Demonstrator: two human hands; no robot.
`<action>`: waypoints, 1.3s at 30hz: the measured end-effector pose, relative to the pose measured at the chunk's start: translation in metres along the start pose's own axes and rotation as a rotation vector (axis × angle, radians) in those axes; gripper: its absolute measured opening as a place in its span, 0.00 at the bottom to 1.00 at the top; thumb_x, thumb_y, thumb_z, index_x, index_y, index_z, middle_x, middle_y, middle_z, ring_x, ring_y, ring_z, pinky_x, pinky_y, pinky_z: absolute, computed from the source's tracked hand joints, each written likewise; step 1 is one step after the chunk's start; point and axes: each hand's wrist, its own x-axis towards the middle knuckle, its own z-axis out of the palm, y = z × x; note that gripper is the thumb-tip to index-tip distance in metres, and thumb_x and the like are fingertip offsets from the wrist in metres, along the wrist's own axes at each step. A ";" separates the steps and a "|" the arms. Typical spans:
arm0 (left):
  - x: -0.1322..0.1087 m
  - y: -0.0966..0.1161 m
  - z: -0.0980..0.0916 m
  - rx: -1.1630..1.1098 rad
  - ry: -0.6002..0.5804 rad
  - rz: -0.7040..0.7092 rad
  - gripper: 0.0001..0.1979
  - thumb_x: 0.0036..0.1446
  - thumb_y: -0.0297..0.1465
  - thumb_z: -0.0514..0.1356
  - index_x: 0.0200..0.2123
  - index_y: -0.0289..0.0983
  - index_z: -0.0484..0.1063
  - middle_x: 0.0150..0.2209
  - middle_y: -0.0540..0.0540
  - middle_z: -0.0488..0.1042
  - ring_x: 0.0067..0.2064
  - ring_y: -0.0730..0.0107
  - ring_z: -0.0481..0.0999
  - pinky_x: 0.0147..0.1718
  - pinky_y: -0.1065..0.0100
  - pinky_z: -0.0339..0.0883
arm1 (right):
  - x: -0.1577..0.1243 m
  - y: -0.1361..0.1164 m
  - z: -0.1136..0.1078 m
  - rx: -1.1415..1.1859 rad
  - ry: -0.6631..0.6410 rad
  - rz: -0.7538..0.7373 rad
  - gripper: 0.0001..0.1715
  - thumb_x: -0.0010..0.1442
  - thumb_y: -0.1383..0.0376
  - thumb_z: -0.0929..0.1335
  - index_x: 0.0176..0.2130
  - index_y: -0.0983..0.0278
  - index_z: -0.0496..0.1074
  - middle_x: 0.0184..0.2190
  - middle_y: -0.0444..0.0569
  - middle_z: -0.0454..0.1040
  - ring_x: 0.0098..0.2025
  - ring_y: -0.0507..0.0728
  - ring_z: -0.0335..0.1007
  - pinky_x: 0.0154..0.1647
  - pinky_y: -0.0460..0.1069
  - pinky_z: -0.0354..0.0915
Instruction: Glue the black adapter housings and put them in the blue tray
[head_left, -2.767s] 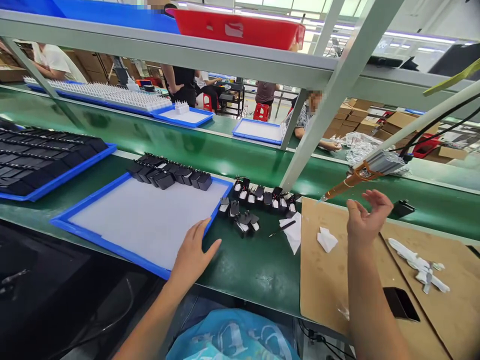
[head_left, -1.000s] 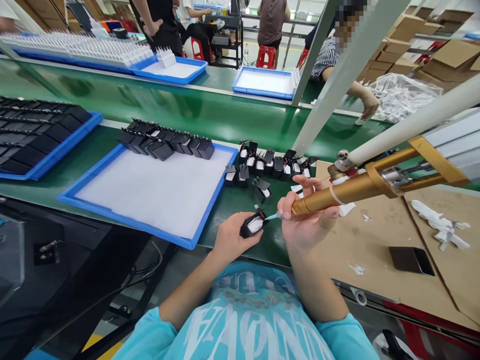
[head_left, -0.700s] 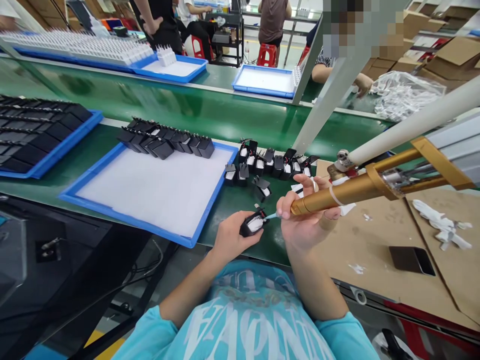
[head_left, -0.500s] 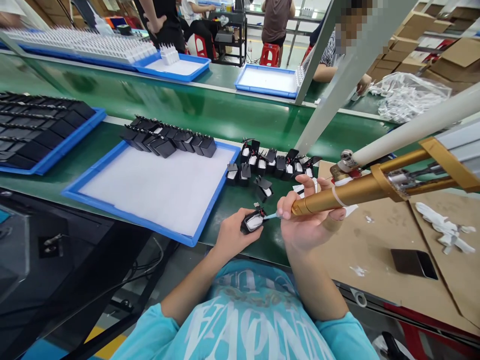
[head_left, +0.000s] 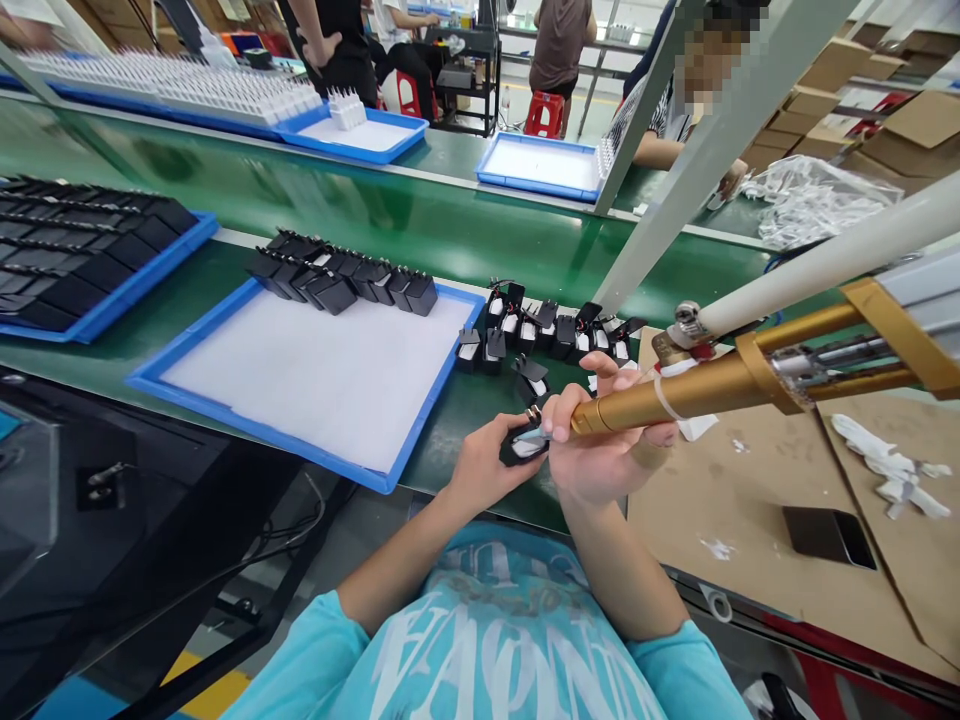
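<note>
My left hand [head_left: 484,465] is closed around a small black power adapter case [head_left: 512,458], open on top, with white material inside and metal pins at its far end. In my right hand [head_left: 600,455] is the front of a gold-coloured dispensing gun [head_left: 645,405], gripped by thumb and fingers. Its pale blue nozzle [head_left: 531,436] reaches over the case opening; whether the tip touches the inside I cannot tell. Just beyond my hands stand several open adapter cases [head_left: 565,335] with raised lids, white insides and red wires. One open case [head_left: 531,380] sits closer, apart from that group.
To the left lies a blue-rimmed tray [head_left: 390,478] with a row of black adapters [head_left: 337,280] at its back. Another blue tray [head_left: 97,325] holds many adapters. On the right are cardboard [head_left: 720,480], a dark box [head_left: 829,537] and white gloves [head_left: 889,460]. A metal post [head_left: 675,180] rises ahead.
My left hand and the adapter case have shifted right, and my right hand with the gun slightly left. The nozzle has gone from the case's right edge to over its opening.
</note>
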 end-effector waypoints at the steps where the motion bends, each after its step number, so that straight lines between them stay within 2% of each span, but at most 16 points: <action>1: 0.000 0.000 0.000 0.002 -0.005 0.006 0.17 0.52 0.36 0.65 0.44 0.39 0.68 0.40 0.46 0.79 0.38 0.65 0.80 0.38 0.67 0.72 | 0.000 0.000 -0.001 0.010 0.002 0.002 0.22 0.56 0.43 0.62 0.37 0.56 0.68 0.42 0.42 0.70 0.15 0.46 0.62 0.15 0.49 0.62; 7: 0.004 -0.005 -0.002 0.074 -0.080 0.038 0.19 0.52 0.34 0.64 0.49 0.40 0.69 0.43 0.47 0.79 0.43 0.64 0.79 0.43 0.66 0.71 | 0.002 -0.001 -0.001 0.031 0.024 -0.029 0.24 0.58 0.43 0.58 0.44 0.53 0.69 0.43 0.44 0.69 0.16 0.47 0.62 0.15 0.50 0.60; 12: 0.009 -0.019 -0.016 0.191 -0.242 -0.014 0.20 0.53 0.32 0.64 0.50 0.41 0.70 0.47 0.45 0.76 0.48 0.60 0.75 0.47 0.60 0.70 | 0.004 -0.004 -0.009 -0.010 0.048 -0.018 0.23 0.60 0.45 0.56 0.45 0.51 0.68 0.43 0.44 0.69 0.17 0.47 0.63 0.18 0.50 0.62; 17: 0.017 -0.017 -0.024 0.144 -0.294 -0.006 0.24 0.54 0.39 0.65 0.54 0.41 0.67 0.58 0.43 0.70 0.59 0.57 0.68 0.57 0.55 0.63 | 0.003 -0.011 -0.024 -0.051 0.107 -0.015 0.22 0.58 0.45 0.58 0.44 0.52 0.69 0.44 0.43 0.70 0.16 0.47 0.62 0.17 0.50 0.60; 19: 0.021 -0.014 -0.020 0.139 -0.304 -0.035 0.23 0.57 0.39 0.62 0.55 0.41 0.66 0.55 0.43 0.73 0.56 0.58 0.72 0.56 0.56 0.65 | 0.001 -0.014 -0.032 -0.046 0.102 -0.020 0.23 0.58 0.45 0.58 0.44 0.52 0.69 0.43 0.44 0.70 0.17 0.47 0.63 0.17 0.49 0.59; 22: 0.026 -0.014 -0.011 0.107 -0.290 -0.067 0.17 0.60 0.34 0.58 0.53 0.42 0.67 0.47 0.47 0.78 0.49 0.63 0.77 0.51 0.61 0.69 | -0.001 -0.019 -0.045 -0.044 0.098 -0.022 0.23 0.59 0.46 0.58 0.45 0.52 0.69 0.44 0.44 0.70 0.17 0.48 0.64 0.18 0.50 0.60; 25: 0.028 -0.018 -0.009 0.075 -0.289 0.004 0.16 0.60 0.28 0.55 0.51 0.41 0.68 0.44 0.48 0.79 0.46 0.68 0.77 0.48 0.65 0.69 | -0.003 -0.024 -0.055 -0.050 0.100 -0.013 0.23 0.59 0.46 0.58 0.44 0.52 0.69 0.44 0.44 0.69 0.17 0.48 0.64 0.18 0.51 0.61; 27: 0.028 -0.019 -0.013 0.093 -0.327 0.066 0.17 0.59 0.25 0.54 0.51 0.40 0.69 0.45 0.47 0.78 0.46 0.68 0.76 0.47 0.66 0.69 | -0.003 -0.027 -0.059 -0.046 0.099 -0.010 0.23 0.59 0.46 0.58 0.44 0.53 0.70 0.44 0.44 0.69 0.17 0.48 0.65 0.19 0.51 0.61; 29: 0.027 -0.018 -0.021 0.141 -0.387 0.115 0.19 0.60 0.26 0.54 0.55 0.41 0.67 0.48 0.46 0.76 0.48 0.65 0.73 0.49 0.64 0.68 | -0.002 -0.029 -0.062 -0.041 0.101 -0.009 0.23 0.58 0.46 0.58 0.44 0.53 0.70 0.44 0.44 0.69 0.17 0.48 0.65 0.19 0.51 0.61; 32: 0.025 -0.013 -0.029 0.233 -0.465 0.188 0.25 0.63 0.30 0.55 0.63 0.42 0.59 0.54 0.43 0.74 0.52 0.60 0.70 0.52 0.58 0.65 | 0.000 -0.031 -0.066 -0.052 0.106 -0.009 0.24 0.58 0.45 0.59 0.44 0.54 0.70 0.43 0.44 0.70 0.17 0.48 0.65 0.18 0.51 0.61; 36: 0.019 -0.011 -0.027 0.335 -0.376 0.262 0.21 0.66 0.30 0.51 0.62 0.42 0.62 0.48 0.43 0.77 0.49 0.60 0.72 0.50 0.57 0.67 | 0.000 -0.031 -0.071 -0.043 0.099 -0.018 0.24 0.58 0.45 0.59 0.44 0.55 0.70 0.42 0.45 0.70 0.17 0.49 0.66 0.18 0.51 0.61; 39: 0.016 -0.013 -0.020 0.314 -0.299 0.297 0.18 0.66 0.31 0.52 0.59 0.42 0.66 0.47 0.45 0.78 0.49 0.63 0.73 0.49 0.59 0.69 | 0.000 -0.030 -0.073 -0.040 0.109 -0.018 0.23 0.58 0.45 0.59 0.43 0.55 0.69 0.43 0.45 0.70 0.18 0.49 0.66 0.18 0.51 0.61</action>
